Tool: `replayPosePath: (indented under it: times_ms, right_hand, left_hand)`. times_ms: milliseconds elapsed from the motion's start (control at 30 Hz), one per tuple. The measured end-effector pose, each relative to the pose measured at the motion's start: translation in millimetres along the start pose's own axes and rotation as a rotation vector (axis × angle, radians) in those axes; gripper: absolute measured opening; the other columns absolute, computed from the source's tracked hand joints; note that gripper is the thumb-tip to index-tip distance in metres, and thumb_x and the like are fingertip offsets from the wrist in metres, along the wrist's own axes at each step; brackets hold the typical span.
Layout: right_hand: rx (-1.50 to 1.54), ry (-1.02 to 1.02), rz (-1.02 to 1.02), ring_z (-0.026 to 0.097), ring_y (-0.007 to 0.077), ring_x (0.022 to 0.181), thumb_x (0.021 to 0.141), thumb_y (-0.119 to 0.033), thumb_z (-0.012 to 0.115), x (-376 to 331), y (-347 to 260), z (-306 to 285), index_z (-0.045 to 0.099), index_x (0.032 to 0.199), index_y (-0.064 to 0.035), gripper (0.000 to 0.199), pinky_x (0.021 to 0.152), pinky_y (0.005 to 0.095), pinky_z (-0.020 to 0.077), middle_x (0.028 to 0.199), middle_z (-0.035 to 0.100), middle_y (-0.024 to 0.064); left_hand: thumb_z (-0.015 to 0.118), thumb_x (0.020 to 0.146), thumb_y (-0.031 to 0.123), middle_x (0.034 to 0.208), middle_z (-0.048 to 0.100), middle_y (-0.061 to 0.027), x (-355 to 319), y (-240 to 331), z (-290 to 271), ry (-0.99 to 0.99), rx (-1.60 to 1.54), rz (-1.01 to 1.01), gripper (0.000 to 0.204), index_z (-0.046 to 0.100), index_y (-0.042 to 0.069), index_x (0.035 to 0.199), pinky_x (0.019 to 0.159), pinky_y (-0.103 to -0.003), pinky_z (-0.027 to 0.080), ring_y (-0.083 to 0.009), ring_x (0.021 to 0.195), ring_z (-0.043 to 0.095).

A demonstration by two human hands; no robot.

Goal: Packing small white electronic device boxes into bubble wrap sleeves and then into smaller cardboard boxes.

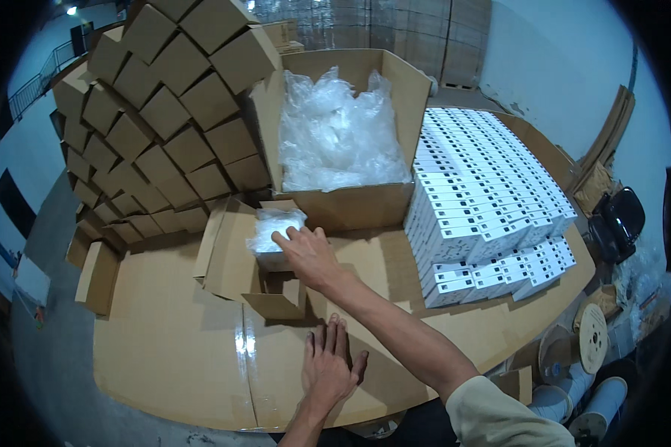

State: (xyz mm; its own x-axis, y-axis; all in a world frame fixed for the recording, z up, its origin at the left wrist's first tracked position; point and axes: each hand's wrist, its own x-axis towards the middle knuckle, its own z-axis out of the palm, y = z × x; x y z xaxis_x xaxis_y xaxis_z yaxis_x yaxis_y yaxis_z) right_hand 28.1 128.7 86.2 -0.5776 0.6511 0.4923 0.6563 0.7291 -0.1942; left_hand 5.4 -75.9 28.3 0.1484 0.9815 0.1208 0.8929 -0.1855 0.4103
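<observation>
A small open cardboard box point(227, 257) stands on the cardboard-covered table with its flaps spread. Inside its far part sits a white item in clear bubble wrap point(278, 223). My right hand point(309, 255) reaches over the box's right side, its fingers bent and closed on the wrapped item's right edge; the palm hides part of the grip. Flat on the table in front of the box lies my left hand point(331, 366), fingers stretched out and holding nothing.
Behind the small box, a large carton point(361, 208) is full of clear plastic wrap point(339, 127). Stacked white boxes point(462, 216) cover the right side. Brown cartons point(179, 119) pile high at the left. Spools point(593, 331) and a dark chair point(617, 223) stand beyond the table's right edge.
</observation>
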Motion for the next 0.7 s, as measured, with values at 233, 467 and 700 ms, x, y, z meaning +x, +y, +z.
replayPosePath:
  times_ms: [233, 467, 700]
  right_hand:
    - [-0.115, -0.019, 0.009, 0.059, 0.0258, 0.099, 0.084, -0.014, 0.064, 4.1, -0.6, 2.5, 0.071, 0.089, -0.0064, 0.012, 0.079, 0.0422, 0.041, 0.097, 0.063, 0.0091]
    - [0.089, -0.075, 0.13, 0.051, 0.0318, 0.115, 0.091, -0.024, 0.066, -25.9, -8.8, -30.3, 0.066, 0.118, -0.0064, 0.032, 0.09, 0.0454, 0.0435, 0.124, 0.056, 0.0163]
    - [0.308, 0.098, 0.171, 0.049, 0.0405, 0.12, 0.093, -0.021, 0.064, -118.2, 4.4, -85.1, 0.05, 0.136, -0.003, 0.048, 0.101, 0.0479, 0.044, 0.131, 0.05, 0.0225]
  left_hand:
    - [0.054, 0.095, 0.047, 0.154, 0.035, -0.0247, 1.7, -0.4, 5.2, 0.008, 0.047, 0.025, 0.079, 0.034, -0.008, 0.148, 0.118, -0.056, 0.02, -0.0456, 0.141, 0.031]
    - [0.05, 0.096, 0.049, 0.158, 0.03, -0.0234, 22.6, 0.8, 5.6, -0.087, 0.084, -0.03, 0.078, 0.031, -0.003, 0.151, 0.119, -0.055, 0.02, -0.0427, 0.141, 0.033]
    - [0.057, 0.091, 0.041, 0.159, 0.027, -0.0229, 67.5, 6.8, 3.3, -0.039, -0.12, 0.051, 0.078, 0.031, -0.001, 0.152, 0.12, -0.054, 0.018, -0.0436, 0.148, 0.018]
